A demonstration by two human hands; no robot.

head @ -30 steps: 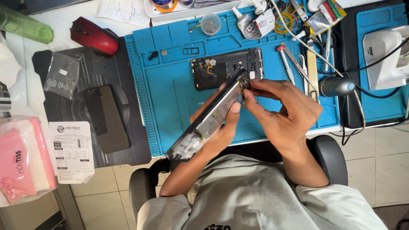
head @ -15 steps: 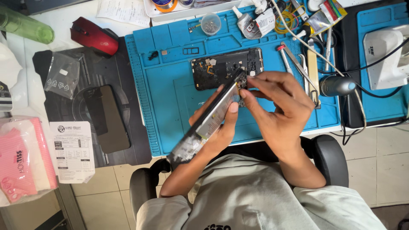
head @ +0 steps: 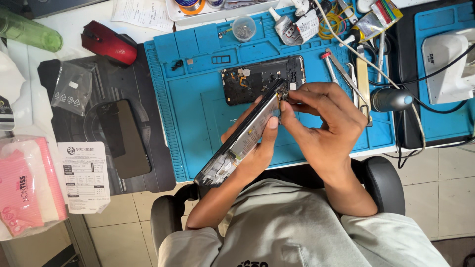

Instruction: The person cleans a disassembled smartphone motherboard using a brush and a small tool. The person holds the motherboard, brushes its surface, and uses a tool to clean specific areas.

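My left hand (head: 257, 148) grips an opened phone body (head: 236, 143), tilted on edge above the blue work mat (head: 193, 99). My right hand (head: 321, 126) pinches at the phone's upper end near a small part, thumb and forefinger closed together; whether they hold a tool I cannot tell. A second opened phone frame (head: 262, 79), dark with exposed parts, lies flat on the mat just beyond both hands.
A dark phone (head: 126, 138) lies on a black mat at left, beside a clear bag (head: 71, 89), a paper slip (head: 85, 175) and a pink tissue pack (head: 27, 193). A red mouse (head: 109, 43), tweezers (head: 346, 74), cables and a white device (head: 452, 64) crowd the back and right.
My right hand's fingers shifted slightly at the phone's upper end. The left hand and the phone body stay almost still.
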